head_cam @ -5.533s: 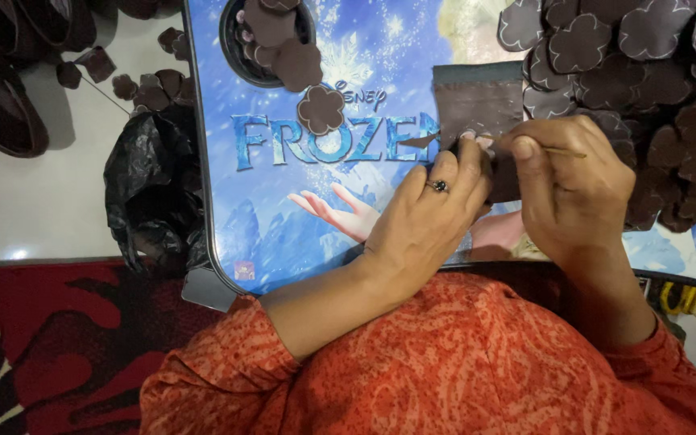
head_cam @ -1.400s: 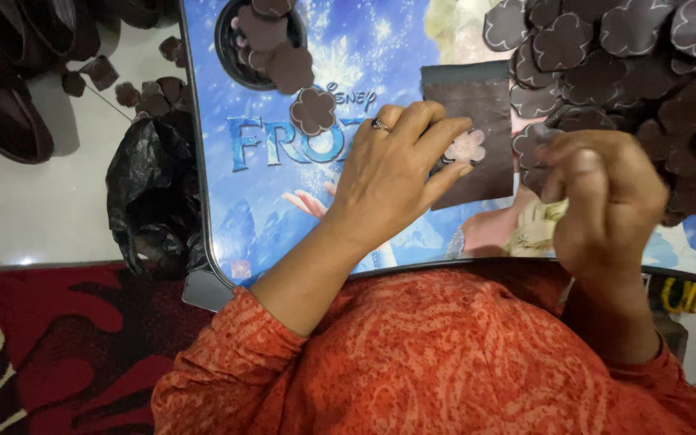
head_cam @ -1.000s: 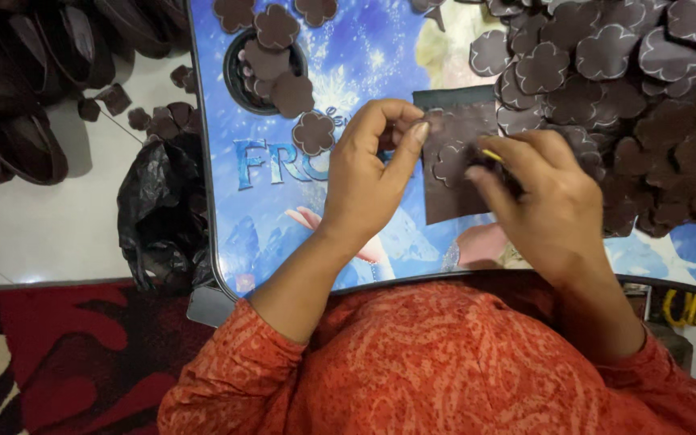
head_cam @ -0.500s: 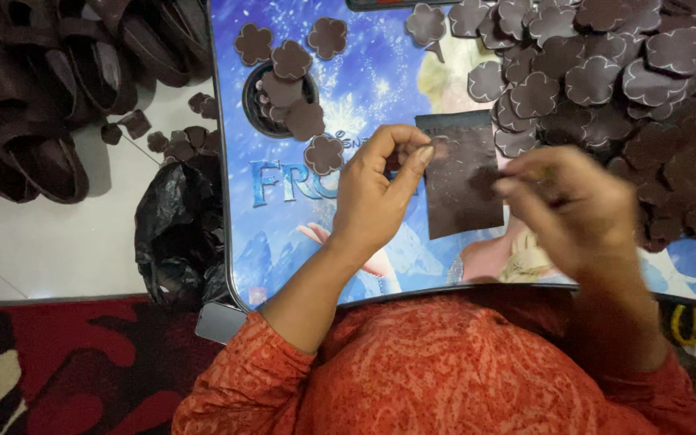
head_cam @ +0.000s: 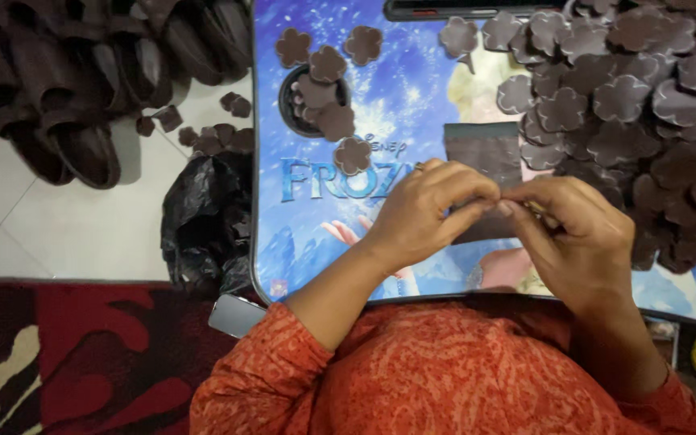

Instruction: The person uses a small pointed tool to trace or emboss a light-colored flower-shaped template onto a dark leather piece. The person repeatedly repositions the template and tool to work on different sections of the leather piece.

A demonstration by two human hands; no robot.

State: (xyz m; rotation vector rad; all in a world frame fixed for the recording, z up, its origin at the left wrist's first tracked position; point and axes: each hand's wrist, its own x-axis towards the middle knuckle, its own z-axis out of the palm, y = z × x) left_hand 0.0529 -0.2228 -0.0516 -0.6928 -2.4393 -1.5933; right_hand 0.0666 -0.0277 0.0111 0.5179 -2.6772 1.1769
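Head view: both your hands meet over the middle of the blue printed lap bench. Half a second ago they were apart, the left hand pinching the edge of the dark brown sheet and the right blurred beside it; now your left hand and right hand have closed in until their fingertips touch. The left grip is pinched thumb to forefinger, and the right grip is pinched the same way against it. A thin pale sliver shows at the right fingertips, but it is too small to name, so you cannot tell exactly what the two pinches hold between them.

The dark brown sheet lies flat on the bench just beyond your knuckles, its near edge hidden under your fingers. Since the last picture it has stayed in place while the hands came together, so the work has moved from the sheet to something small at the fingertips.

Containers: the round cup recess at the far left of the bench holds a few brown flower cut-outs, with others loose around it. A large heap of flower cut-outs covers the far right of the bench. A black plastic bag sits on the floor left of the bench, with brown sandals beyond it.
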